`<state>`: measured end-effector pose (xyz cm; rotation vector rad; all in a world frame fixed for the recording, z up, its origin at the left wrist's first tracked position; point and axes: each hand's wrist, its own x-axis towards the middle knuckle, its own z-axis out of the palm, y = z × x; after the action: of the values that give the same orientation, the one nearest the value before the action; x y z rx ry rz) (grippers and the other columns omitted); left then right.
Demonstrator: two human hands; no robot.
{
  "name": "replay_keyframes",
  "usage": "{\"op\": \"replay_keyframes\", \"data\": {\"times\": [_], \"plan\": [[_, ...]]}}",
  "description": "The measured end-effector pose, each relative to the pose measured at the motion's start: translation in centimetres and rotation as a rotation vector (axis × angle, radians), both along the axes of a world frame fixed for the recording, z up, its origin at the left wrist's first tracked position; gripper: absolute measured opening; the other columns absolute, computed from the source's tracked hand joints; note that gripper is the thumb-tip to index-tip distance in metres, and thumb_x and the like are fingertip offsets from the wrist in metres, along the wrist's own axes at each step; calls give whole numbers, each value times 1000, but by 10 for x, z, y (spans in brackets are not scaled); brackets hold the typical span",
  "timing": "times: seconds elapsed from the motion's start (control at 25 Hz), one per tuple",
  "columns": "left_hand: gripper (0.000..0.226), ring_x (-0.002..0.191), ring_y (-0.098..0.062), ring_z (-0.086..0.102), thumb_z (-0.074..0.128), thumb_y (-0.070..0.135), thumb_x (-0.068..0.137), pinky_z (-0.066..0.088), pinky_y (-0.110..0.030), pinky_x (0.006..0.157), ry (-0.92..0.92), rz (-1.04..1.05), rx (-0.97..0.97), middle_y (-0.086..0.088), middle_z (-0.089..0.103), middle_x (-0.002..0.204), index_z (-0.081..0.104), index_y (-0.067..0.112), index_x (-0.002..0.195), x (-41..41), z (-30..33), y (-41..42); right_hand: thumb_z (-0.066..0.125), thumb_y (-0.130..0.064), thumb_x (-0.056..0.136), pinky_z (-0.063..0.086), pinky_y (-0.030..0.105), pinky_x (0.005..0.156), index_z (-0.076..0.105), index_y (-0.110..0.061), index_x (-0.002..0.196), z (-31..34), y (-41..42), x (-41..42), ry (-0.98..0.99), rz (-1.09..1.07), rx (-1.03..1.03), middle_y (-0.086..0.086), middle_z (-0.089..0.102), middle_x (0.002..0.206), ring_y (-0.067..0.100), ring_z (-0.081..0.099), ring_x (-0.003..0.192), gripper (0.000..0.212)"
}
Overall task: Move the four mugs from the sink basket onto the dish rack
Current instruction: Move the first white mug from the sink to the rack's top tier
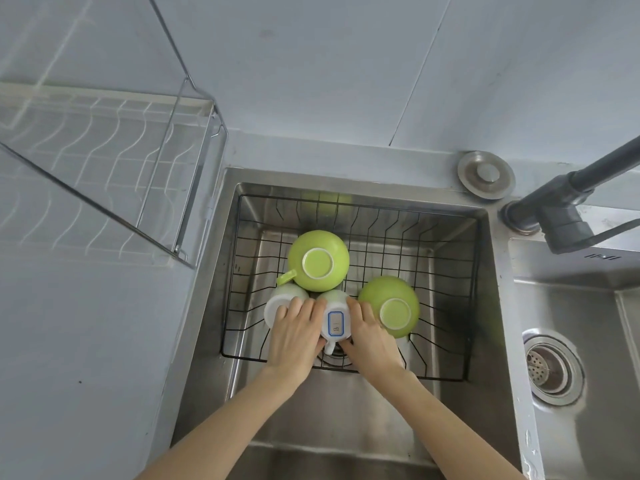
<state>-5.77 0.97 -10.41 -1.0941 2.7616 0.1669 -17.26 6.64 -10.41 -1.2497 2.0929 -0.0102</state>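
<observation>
White labelled mug [335, 322], inverted in wire basket [464, 306] | clasped between left hand [294, 336] and right hand [372, 336], fingers curled against its sides | green mugs [318, 263] alongside.

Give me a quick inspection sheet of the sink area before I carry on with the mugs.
Surface: stainless steel sink, black wire sink basket sitting inside it.
Job's things: two green ceramic mugs, upside down, rear and right; two white ceramic mugs, labelled one between both hands, other at left. White wire dish rack at upper left holds no mugs.
Clutter: round metal drain stopper on the sink's rim.
Grippers: left hand and right hand flank the labelled mug, fingers touching it.
Cables: nothing seen.
Surroundings: dark grey faucet, second basin's drain strainer.
</observation>
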Motion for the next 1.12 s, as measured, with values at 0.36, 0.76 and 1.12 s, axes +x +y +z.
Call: {"op": "replay_keyframes", "data": {"times": [0.36,0.76,1.12], "plan": [[53,90,-16,53,64,43,72,40,-28,74,71,113,116,6,58,100,49,22,118,3,10,2,55,-27,85,49,36,76,25,-18,139,3,11,0,-58,-32,-158,0,40,139,24,44,119,62],[60,118,-17,44,67,29,75,41,-31,94,525,129,366,8,45,132,39,20,128,32,85,35,67,-29,76,50,34,82,37,-27,133,89,58,-4,-216,48,-480,-4,47,129,17,52,107,65],[62,109,0,49,73,31,71,39,-15,93,761,210,426,24,47,115,43,29,126,81,159,74,72,-32,73,47,33,94,31,-25,138,173,76,12,-216,356,-549,-3,51,130,17,55,110,77]]}}
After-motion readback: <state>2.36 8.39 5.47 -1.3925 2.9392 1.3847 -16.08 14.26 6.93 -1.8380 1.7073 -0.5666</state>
